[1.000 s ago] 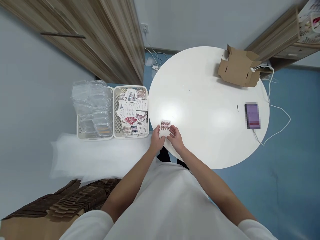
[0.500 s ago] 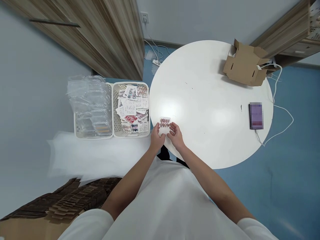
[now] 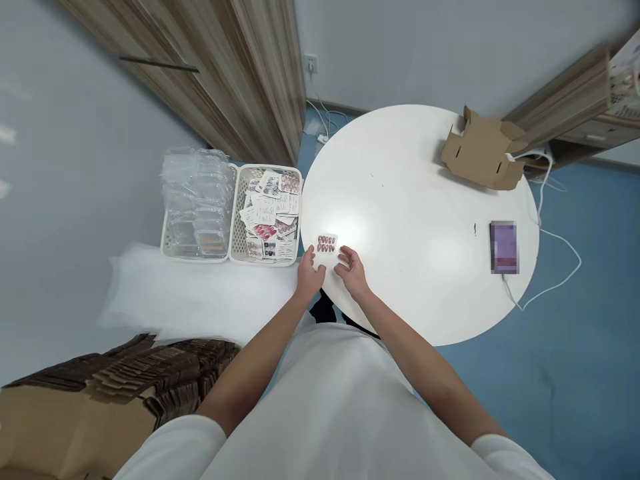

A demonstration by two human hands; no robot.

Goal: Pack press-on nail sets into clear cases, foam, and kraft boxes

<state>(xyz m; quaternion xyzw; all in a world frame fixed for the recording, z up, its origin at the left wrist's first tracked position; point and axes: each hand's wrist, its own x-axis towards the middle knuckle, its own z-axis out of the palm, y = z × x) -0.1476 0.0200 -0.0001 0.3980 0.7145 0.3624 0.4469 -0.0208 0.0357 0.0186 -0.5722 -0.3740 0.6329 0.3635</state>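
Observation:
A small card of dark red press-on nails (image 3: 327,244) lies on the white round table (image 3: 415,220) near its left edge. My left hand (image 3: 310,275) rests just below the card, fingers loosely spread and off it. My right hand (image 3: 353,270) lies to the card's lower right, fingers apart, holding nothing.
A white basket (image 3: 270,217) full of nail cards and leaflets stands left of the table, beside a basket of clear plastic cases (image 3: 196,213). A cardboard box (image 3: 483,157) and a purple phone (image 3: 503,247) with a cable sit on the table's right. Brown flat cartons (image 3: 125,380) lie lower left.
Both hands have let go of the nail card and drawn back a little toward me; the card now lies alone on the table. The camera view shifted slightly.

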